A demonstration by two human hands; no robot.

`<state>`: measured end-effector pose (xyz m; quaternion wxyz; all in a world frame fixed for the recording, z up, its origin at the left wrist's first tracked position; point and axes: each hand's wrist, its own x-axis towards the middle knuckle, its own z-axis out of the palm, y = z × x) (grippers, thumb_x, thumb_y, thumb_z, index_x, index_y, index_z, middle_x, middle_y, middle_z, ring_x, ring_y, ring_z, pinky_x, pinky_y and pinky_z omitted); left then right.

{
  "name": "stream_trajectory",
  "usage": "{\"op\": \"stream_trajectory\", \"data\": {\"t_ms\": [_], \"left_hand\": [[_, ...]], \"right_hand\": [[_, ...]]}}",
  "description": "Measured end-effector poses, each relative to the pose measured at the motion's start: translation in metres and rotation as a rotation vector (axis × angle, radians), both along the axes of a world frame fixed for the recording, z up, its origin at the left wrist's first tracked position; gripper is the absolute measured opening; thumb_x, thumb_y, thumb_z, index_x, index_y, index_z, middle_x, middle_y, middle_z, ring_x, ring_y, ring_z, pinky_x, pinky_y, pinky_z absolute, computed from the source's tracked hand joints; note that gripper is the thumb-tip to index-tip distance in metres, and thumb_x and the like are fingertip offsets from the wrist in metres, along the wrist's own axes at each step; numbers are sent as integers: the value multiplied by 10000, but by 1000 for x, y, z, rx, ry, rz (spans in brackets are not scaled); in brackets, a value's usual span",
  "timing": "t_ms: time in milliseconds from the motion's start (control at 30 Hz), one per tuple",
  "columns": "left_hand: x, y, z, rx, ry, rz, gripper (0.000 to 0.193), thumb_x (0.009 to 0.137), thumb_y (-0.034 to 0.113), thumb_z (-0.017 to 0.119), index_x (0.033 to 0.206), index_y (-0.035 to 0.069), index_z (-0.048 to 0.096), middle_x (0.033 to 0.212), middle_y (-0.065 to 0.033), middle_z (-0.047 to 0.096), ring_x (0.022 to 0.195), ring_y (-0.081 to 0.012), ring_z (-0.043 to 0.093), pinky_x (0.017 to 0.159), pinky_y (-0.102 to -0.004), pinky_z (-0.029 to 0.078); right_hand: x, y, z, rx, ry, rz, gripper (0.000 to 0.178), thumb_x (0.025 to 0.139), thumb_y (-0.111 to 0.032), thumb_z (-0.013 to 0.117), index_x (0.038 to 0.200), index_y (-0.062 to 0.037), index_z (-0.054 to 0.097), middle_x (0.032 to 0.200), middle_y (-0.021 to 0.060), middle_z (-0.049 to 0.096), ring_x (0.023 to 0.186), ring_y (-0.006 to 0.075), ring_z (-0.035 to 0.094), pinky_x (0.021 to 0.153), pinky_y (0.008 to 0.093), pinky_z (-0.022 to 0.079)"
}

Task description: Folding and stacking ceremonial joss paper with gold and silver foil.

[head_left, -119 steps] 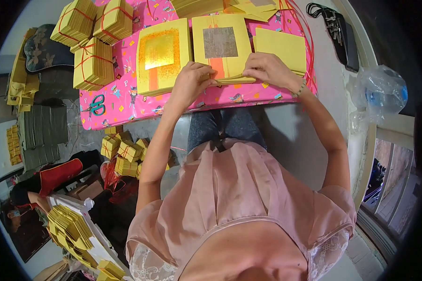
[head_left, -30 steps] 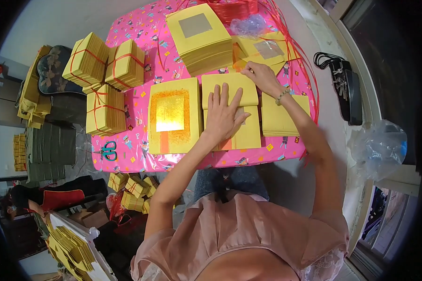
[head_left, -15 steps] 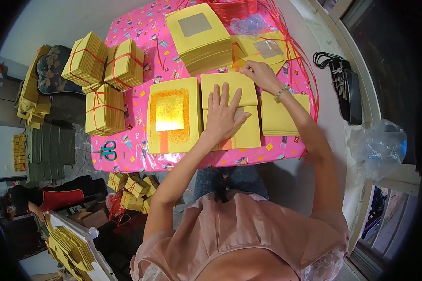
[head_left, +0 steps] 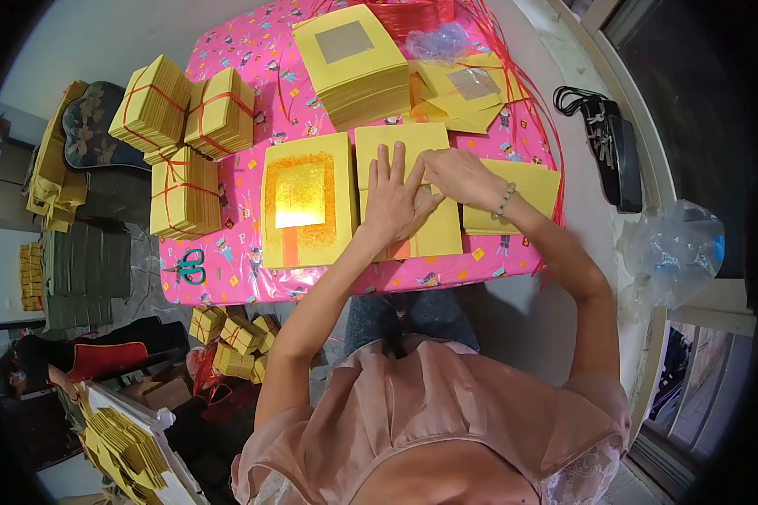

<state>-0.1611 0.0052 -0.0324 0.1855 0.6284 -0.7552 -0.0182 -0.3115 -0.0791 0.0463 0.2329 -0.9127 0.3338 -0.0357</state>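
pale wall, grey floor, dark window

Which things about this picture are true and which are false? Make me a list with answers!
1. The left hand is spread on yellow paper. True.
2. The right hand holds the scissors. False: the scissors lie on the pink tablecloth, away from the right hand.
3. A beaded bracelet is on the right wrist. True.
4. The tied bundles on the tablecloth are right of the hands. False: those tied bundles are to the left.
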Motion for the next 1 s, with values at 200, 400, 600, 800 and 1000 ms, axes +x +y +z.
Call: {"op": "stream_trajectory", "data": {"t_ms": [200, 400, 600, 800, 1000], "left_hand": [[0, 1, -4, 25, -24, -1, 787, 916, 633, 435, 1509, 126, 334, 1552, -296, 202, 1426, -531, 134, 1161, -578, 134], [10, 1, -4, 15, -46, -9, 934, 869, 694, 473, 1515, 47, 278, 1531, -329, 212, 1430, -497, 177, 1168, -552, 151], [18, 11, -5, 49, -28, 19, 1021, 875, 700, 479, 1489, -72, 214, 1512, -374, 185, 1422, -524, 161, 1145, -584, 189], [17, 12, -2, 133, -25, 23, 1033, 878, 715, 459, 1502, -59, 183, 1530, -371, 131, 1436, -527, 101, 1152, -585, 164], [23, 7, 13, 207, -35, 0, 994, 878, 700, 463, 1481, -60, 247, 1505, -368, 201, 1419, -511, 167, 1157, -543, 185]], "right_hand": [[4, -7, -13, 34, 146, 7, 237, 840, -146, 620, 1049, -44, 662, 922, 188, 696, 919, 376, 660, 765, 479, 511], [5, -16, -17, -41, 132, 16, 157, 807, -160, 627, 899, -43, 675, 833, 193, 683, 854, 376, 661, 705, 481, 501], [3, -22, -21, -100, 107, 75, 162, 778, -210, 698, 757, -55, 658, 780, 176, 675, 802, 373, 655, 667, 465, 477], [4, -27, -21, -59, 178, 99, 293, 729, -302, 787, 779, -58, 633, 761, 156, 669, 791, 363, 653, 681, 448, 468], [-5, -25, -28, -367, -90, 230, 357, 741, -299, 769, 924, -56, 582, 723, 114, 613, 738, 336, 637, 666, 444, 469]]}}
